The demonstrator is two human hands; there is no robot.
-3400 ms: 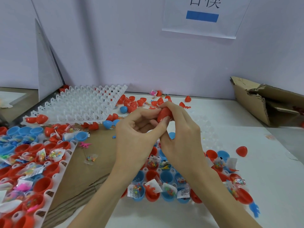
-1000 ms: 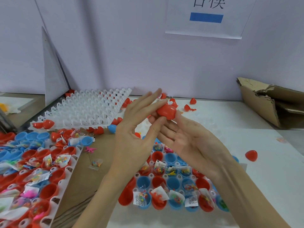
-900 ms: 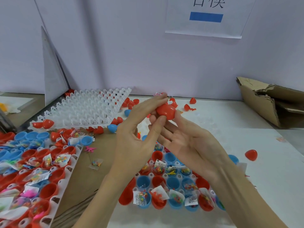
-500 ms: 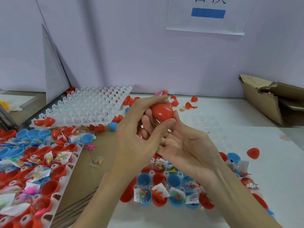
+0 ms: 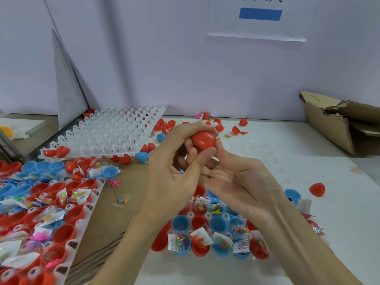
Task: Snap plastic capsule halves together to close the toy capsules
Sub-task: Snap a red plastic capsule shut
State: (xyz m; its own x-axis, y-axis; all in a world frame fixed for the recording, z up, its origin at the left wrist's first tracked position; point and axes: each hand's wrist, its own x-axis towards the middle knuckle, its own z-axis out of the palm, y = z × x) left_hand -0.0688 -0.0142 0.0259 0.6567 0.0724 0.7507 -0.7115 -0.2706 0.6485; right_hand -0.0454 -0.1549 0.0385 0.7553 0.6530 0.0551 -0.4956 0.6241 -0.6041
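You've got the red capsule point(image 5: 203, 140) up in the air above the table point(image 5: 339, 202), and both hands are on it: your left hand point(image 5: 174, 177) curls round it, fingers over the top and thumb pressed against its near side, while your right hand point(image 5: 236, 182) lies palm up beneath, fingers curled in to cradle it from below. The capsule reads as one rounded red piece (whether the two halves have fully clicked shut, you can't tell from here). Directly below your wrists sits a white tray point(image 5: 209, 214) holding red and blue capsule halves, many with small bagged toys point(image 5: 177, 240) in them. Off to your left, a second filled tray point(image 5: 86, 210) rests on brown cardboard point(image 5: 115, 219), and behind it an empty white tray point(image 5: 107, 134) tilts up with loose red and blue halves scattered around its edges. One loose red half point(image 5: 317, 189) lies on the table to your right, well apart from your hands, and a torn cardboard box point(image 5: 333, 120) stands at the far right.
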